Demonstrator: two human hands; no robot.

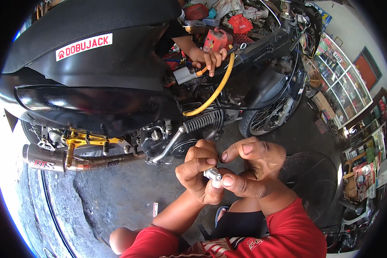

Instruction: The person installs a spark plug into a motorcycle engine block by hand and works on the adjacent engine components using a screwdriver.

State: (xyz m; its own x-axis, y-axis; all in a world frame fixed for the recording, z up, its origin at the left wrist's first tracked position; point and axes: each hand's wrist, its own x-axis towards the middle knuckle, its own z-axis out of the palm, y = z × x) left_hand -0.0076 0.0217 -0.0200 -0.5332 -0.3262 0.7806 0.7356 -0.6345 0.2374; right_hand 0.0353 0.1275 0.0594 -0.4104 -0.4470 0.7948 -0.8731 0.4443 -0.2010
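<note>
Red shorts (pixel 288 236) covered the crouching person's knees at the bottom edge. Just above them, the left hand (pixel 198 174) was closed around a small silvery cylindrical part (pixel 212 174), while the right hand (pixel 251 167) pinched its tip between thumb and forefinger. Behind stood one black motorcycle (pixel 116 81) with a white-and-red rectangular sticker (pixel 84 46) on its seat. Another person's hand (pixel 208 56) gripped a yellow hose (pixel 217 90) beside one red box (pixel 217 39).

Red shorts (pixel 288 234) w/ white print, bare forearms.
</note>
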